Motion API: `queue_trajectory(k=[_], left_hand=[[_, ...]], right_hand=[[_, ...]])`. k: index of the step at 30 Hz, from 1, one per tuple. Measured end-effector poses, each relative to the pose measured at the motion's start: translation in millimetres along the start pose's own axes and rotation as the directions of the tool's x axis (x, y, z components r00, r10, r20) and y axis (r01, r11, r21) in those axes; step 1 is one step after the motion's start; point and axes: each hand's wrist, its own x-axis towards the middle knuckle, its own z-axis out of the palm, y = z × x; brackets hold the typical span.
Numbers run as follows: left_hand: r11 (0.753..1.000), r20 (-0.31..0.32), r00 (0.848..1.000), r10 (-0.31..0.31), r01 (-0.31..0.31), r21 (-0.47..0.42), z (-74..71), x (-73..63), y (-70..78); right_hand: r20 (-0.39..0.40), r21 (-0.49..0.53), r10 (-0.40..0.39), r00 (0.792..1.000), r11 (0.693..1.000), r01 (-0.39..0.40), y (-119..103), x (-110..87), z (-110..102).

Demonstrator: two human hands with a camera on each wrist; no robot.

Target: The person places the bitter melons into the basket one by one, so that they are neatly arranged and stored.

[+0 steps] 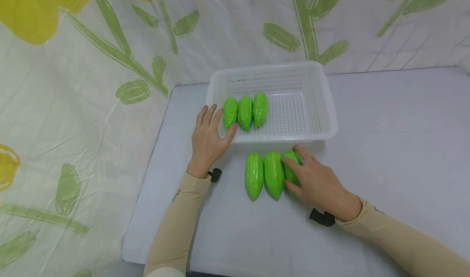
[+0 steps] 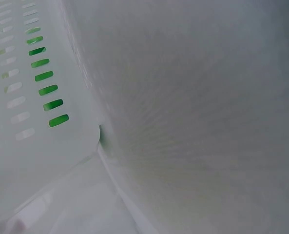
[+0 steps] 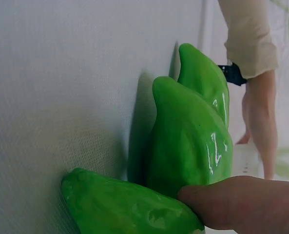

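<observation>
A white perforated plastic basket stands at the back of the table, with three glossy green, pointed, ridged fruits side by side in its left half. My left hand is at the basket's front left corner, fingers spread over the rim and thumb near the leftmost fruit. In front of the basket lie two more green fruits in a row. My right hand has its fingers curled around the third, rightmost green fruit, partly hiding it. The right wrist view shows a fingertip touching that fruit.
The white-covered table extends to the right of the basket. A pale curtain with flower prints hangs behind and at the left. Black wrist devices sit beneath both wrists.
</observation>
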Motion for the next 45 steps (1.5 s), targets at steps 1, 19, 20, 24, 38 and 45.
queue_trajectory(k=[1, 19, 20, 24, 38, 45], left_hand=[[1.0, 0.0, 1.0, -0.002, 0.002, -0.001, 0.1, 0.1, -0.1], [1.0, -0.003, 1.0, -0.007, 0.007, 0.0, -1.9, 1.7, 0.4], [1.0, -0.001, 1.0, -0.009, 0.009, 0.001, -1.9, 1.7, 0.4], [1.0, -0.002, 1.0, -0.011, 0.011, 0.0, -2.2, 1.7, 0.5], [1.0, -0.016, 1.0, 0.009, -0.009, -0.006, -1.3, -0.7, 0.1], [1.0, -0.015, 1.0, 0.012, -0.012, -0.007, 0.0, -1.1, -0.3]], right_hand=[[-0.004, -0.008, 0.002, 1.0, 1.0, -0.002, 0, -0.1, 0], [-0.1, -0.085, -0.019, 0.995, 0.996, 0.011, -4, -2.7, -8], [-0.105, -0.087, -0.022, 0.994, 0.996, 0.013, -5, -3.0, -8], [-0.118, -0.089, -0.029, 0.993, 0.996, 0.018, -7, -3.8, -11], [-0.132, -0.054, -0.033, 0.991, 0.998, 0.026, -12, -7.0, -19], [-0.093, -0.017, -0.029, 0.995, 0.999, 0.028, -18, -5.8, -31]])
